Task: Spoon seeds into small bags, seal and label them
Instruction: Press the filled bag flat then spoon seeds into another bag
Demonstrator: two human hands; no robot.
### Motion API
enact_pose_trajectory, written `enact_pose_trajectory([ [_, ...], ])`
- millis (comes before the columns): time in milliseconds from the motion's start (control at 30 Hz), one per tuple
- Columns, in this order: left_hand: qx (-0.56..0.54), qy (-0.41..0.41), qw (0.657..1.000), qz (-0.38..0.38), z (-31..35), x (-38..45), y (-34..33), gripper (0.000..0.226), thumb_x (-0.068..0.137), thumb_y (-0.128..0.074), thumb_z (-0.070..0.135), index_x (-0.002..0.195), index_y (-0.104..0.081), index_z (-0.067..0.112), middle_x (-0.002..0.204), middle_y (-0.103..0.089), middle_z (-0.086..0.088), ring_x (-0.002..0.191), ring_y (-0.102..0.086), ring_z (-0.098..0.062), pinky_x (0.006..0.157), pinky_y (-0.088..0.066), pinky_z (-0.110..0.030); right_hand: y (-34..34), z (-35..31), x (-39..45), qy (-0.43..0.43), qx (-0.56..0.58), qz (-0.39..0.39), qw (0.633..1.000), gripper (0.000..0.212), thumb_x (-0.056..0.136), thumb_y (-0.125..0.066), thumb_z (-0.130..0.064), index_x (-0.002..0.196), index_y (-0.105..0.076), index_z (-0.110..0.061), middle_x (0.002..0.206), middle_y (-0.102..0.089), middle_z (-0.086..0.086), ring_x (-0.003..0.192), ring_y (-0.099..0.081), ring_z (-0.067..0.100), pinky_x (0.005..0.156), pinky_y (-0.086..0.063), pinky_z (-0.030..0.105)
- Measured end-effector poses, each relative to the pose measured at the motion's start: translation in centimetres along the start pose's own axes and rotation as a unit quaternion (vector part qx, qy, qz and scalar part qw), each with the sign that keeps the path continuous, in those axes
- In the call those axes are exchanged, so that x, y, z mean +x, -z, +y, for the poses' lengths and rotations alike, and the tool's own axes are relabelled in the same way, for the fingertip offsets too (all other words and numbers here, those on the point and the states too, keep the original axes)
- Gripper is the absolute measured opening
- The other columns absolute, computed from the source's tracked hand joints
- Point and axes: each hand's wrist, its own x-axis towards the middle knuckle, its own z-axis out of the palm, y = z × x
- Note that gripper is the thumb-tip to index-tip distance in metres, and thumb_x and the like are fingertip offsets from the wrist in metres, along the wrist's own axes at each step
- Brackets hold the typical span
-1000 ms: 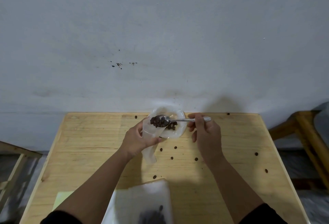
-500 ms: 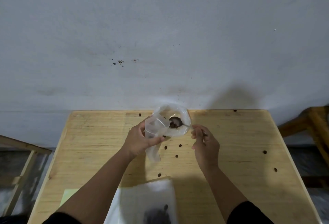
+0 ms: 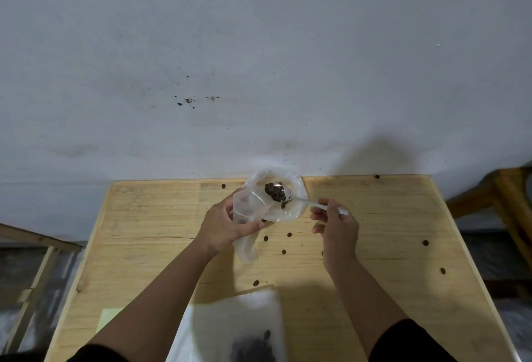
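My left hand (image 3: 223, 226) grips a small clear plastic bag (image 3: 248, 212), holding its mouth open and tilted up to the right. My right hand (image 3: 335, 225) pinches the handle of a metal spoon (image 3: 309, 202). The spoon's bowl carries a heap of dark seeds (image 3: 275, 191) and sits over a larger clear bag (image 3: 290, 212) lying at the table's far edge, just right of the small bag's mouth. Loose seeds (image 3: 283, 251) are scattered on the wooden table (image 3: 149, 232).
Near the front edge lies a white bag (image 3: 230, 324) with dark seeds inside. A pale green sticky note (image 3: 108, 317) lies at the front left. A wooden frame (image 3: 37, 272) stands left of the table and a wooden stool (image 3: 503, 203) to its right. A grey wall rises behind.
The spoon dipped into the larger bag half a second ago and now sits raised again with a heap of seeds. The left hand kept holding the small bag.
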Motion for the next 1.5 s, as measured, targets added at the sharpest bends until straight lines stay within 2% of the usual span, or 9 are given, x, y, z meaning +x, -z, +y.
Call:
enact_pose_trajectory([
  [400, 0.014, -0.007, 1.000, 0.013, 0.5, -0.2, -0.2, 0.076, 0.051, -0.090, 0.037, 0.120, -0.060, 0.024, 0.099, -0.072, 0.007, 0.092, -0.068, -0.009, 0.074, -0.053, -0.022, -0.7, -5.4, -2.0, 0.164, -0.059, -0.070, 0.982, 0.029, 0.099, -0.041, -0.014, 0.080, -0.064, -0.015, 0.063, -0.060, 0.000, 0.048, -0.050, 0.005, 0.039, -0.038, 0.018],
  [533, 0.015, -0.007, 1.000, 0.010, 0.5, -0.2, 0.0, 0.077, 0.047, -0.091, 0.043, 0.116, -0.062, 0.025, 0.098, -0.073, 0.008, 0.091, -0.069, -0.009, 0.080, -0.056, -0.030, -1.2, -5.4, -3.0, 0.343, -0.181, -0.148, 0.910, 0.020, 0.096, -0.046, -0.021, 0.087, -0.064, -0.023, 0.071, -0.063, -0.012, 0.061, -0.060, 0.004, 0.056, -0.047, 0.015],
  [633, 0.010, -0.003, 1.000, 0.011, 0.6, -0.2, 0.1, 0.089, 0.043, -0.088, 0.049, 0.122, -0.059, 0.021, 0.101, -0.072, 0.007, 0.091, -0.069, -0.009, 0.079, -0.056, -0.029, -0.8, -5.2, -2.9, 0.436, -0.192, -0.138, 0.868, 0.023, 0.094, -0.044, -0.024, 0.096, -0.066, -0.017, 0.083, -0.064, -0.016, 0.076, -0.063, 0.001, 0.069, -0.047, 0.011],
  [767, 0.015, -0.002, 1.000, 0.011, 0.6, -0.5, 0.2, 0.094, 0.041, -0.090, 0.052, 0.125, -0.058, 0.022, 0.104, -0.072, 0.009, 0.094, -0.069, -0.008, 0.084, -0.056, -0.033, 0.0, -2.2, -1.8, 0.476, -0.236, -0.083, 0.843, 0.026, 0.093, -0.047, -0.017, 0.102, -0.067, -0.003, 0.090, -0.069, 0.002, 0.081, -0.063, 0.006, 0.075, -0.048, 0.012],
  [867, 0.029, -0.002, 0.999, 0.017, 0.4, -0.6, 0.2, 0.080, 0.053, -0.091, 0.035, 0.125, -0.059, 0.024, 0.102, -0.072, 0.010, 0.093, -0.069, -0.007, 0.084, -0.056, -0.032, 0.4, 1.1, -1.7, 0.480, -0.323, -0.078, 0.812, 0.028, 0.092, -0.046, -0.016, 0.104, -0.067, -0.003, 0.088, -0.069, 0.007, 0.076, -0.064, 0.013, 0.077, -0.044, 0.007],
  [1033, 0.053, -0.004, 0.998, 0.020, 0.8, -0.8, 0.1, 0.076, 0.056, -0.090, 0.033, 0.125, -0.059, 0.023, 0.101, -0.071, 0.011, 0.093, -0.067, -0.004, 0.080, -0.053, -0.021, 1.1, 3.5, -1.8, 0.510, -0.405, -0.064, 0.756, 0.024, 0.091, -0.045, -0.013, 0.108, -0.060, -0.007, 0.086, -0.065, 0.011, 0.070, -0.065, 0.019, 0.063, -0.053, 0.019],
  [1200, 0.073, -0.004, 0.997, 0.019, 1.4, -1.1, 0.1, 0.095, 0.038, -0.082, 0.061, 0.123, -0.060, 0.024, 0.100, -0.070, 0.010, 0.092, -0.065, -0.002, 0.074, -0.048, -0.015, 1.1, 3.5, -1.7, 0.515, -0.408, -0.067, 0.751, 0.024, 0.090, -0.048, -0.012, 0.110, -0.061, -0.007, 0.091, -0.065, 0.010, 0.077, -0.066, 0.019, 0.064, -0.056, 0.022],
  [1333, 0.086, -0.007, 0.996, 0.020, 1.4, -0.9, 0.0, 0.083, 0.052, -0.088, 0.044, 0.128, -0.057, 0.029, 0.113, -0.066, 0.013, 0.097, -0.062, 0.000, 0.080, -0.049, -0.016, 1.2, 3.5, -1.4, 0.510, -0.424, -0.069, 0.745, 0.026, 0.090, -0.047, -0.012, 0.109, -0.063, -0.004, 0.091, -0.065, 0.011, 0.077, -0.066, 0.019, 0.065, -0.056, 0.022],
  [1500, 0.091, -0.020, 0.996, 0.010, 1.1, -0.9, -0.3, 0.083, 0.057, -0.088, 0.040, 0.132, -0.053, 0.033, 0.129, -0.056, 0.018, 0.099, -0.059, 0.008, 0.079, -0.044, -0.009, 0.9, 3.2, -1.8, 0.401, -0.389, -0.066, 0.827, 0.039, 0.093, -0.035, -0.025, 0.109, -0.065, -0.005, 0.092, -0.068, 0.010, 0.078, -0.066, 0.019, 0.078, -0.035, -0.003],
])
